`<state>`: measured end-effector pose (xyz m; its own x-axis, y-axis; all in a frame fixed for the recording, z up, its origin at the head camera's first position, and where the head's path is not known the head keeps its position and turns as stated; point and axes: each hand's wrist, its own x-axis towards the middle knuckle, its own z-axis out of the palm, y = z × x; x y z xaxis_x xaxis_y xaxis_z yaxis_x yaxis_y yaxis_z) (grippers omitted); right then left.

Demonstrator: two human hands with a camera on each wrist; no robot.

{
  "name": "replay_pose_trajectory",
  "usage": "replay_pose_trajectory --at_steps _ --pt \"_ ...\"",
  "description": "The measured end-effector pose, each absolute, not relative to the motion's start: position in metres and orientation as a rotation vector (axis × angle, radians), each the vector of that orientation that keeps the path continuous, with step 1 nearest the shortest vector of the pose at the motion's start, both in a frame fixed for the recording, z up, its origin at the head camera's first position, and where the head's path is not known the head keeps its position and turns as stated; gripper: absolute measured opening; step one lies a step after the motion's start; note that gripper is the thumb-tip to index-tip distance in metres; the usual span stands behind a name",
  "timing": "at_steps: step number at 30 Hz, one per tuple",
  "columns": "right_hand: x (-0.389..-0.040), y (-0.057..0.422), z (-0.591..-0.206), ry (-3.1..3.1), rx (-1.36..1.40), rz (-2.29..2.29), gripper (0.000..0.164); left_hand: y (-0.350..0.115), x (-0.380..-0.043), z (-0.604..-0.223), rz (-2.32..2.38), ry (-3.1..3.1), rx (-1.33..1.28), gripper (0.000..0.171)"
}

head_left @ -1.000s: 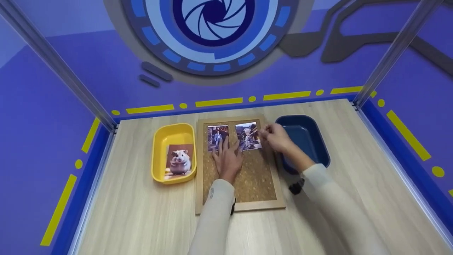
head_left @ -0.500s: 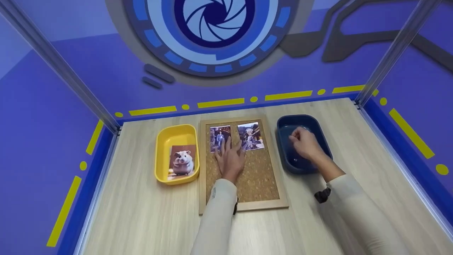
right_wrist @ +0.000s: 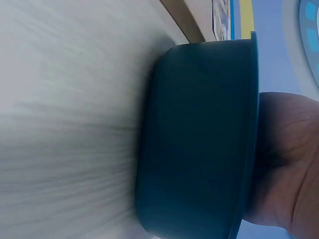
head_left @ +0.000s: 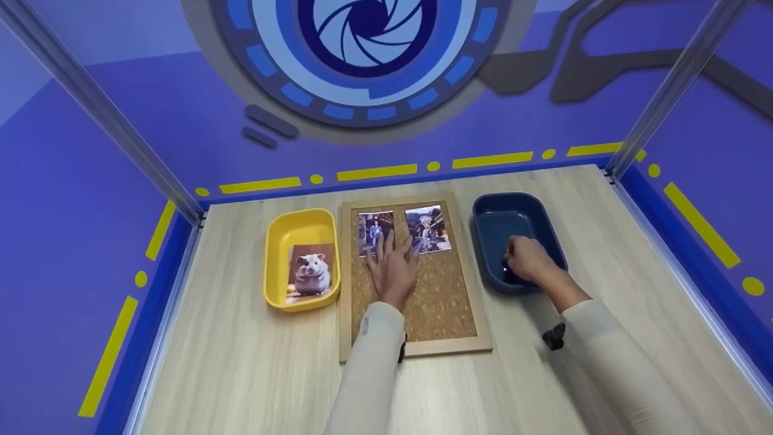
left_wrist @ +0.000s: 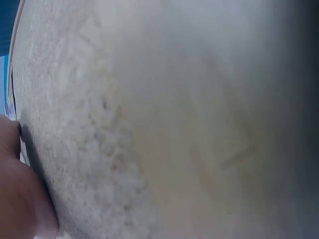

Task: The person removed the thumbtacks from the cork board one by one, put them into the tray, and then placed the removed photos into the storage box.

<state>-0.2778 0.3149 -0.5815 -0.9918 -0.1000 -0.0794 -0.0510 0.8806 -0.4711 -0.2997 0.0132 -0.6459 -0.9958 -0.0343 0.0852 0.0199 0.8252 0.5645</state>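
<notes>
My left hand [head_left: 394, 275] rests spread on the cork board [head_left: 441, 302], its fingertips over the lower edge of the left photo [head_left: 374, 226] and at the lower left corner of the right photo [head_left: 429, 229]. Both photos lie side by side at the top of the board. Inside the dark blue tray [head_left: 495, 220], my right hand [head_left: 531, 260] reaches down with curled fingers. A small shiny thing [head_left: 506, 273] shows just below them on the tray floor. The right wrist view has the tray wall [right_wrist: 199, 134] hiding the fingertips, so I cannot tell whether they pinch anything.
Left of the board stands a yellow tray [head_left: 270, 241] with a hamster photo [head_left: 311, 275] in it. The board's wooden frame [head_left: 447, 347] borders the cork. A purple wall [head_left: 199, 121] with yellow dashes rises behind the wooden table [head_left: 229, 362].
My right hand has gone from the right photo's edge over into the blue tray, then lower toward its near side. The left hand stays on the board.
</notes>
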Motion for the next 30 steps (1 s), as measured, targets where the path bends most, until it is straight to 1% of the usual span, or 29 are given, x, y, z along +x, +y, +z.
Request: replay_pose_trajectory --at_steps 9,15,24,30 --pt "-0.279 0.319 -0.582 2.894 -0.110 -0.639 0.008 0.015 -0.300 -0.646 -0.912 -2.909 0.009 0.044" --pt "-0.282 0.316 -0.577 2.888 -0.111 -0.680 0.011 0.013 -0.301 -0.647 -0.908 -2.902 0.020 0.043" --pt "-0.278 0.316 -0.575 2.918 -0.083 -0.780 0.013 0.012 -0.301 -0.646 -0.918 -2.888 0.012 0.044" --pt "-0.273 0.308 -0.569 2.995 -0.047 -0.922 0.020 0.011 -0.301 -0.648 -0.916 -2.911 0.018 0.044"
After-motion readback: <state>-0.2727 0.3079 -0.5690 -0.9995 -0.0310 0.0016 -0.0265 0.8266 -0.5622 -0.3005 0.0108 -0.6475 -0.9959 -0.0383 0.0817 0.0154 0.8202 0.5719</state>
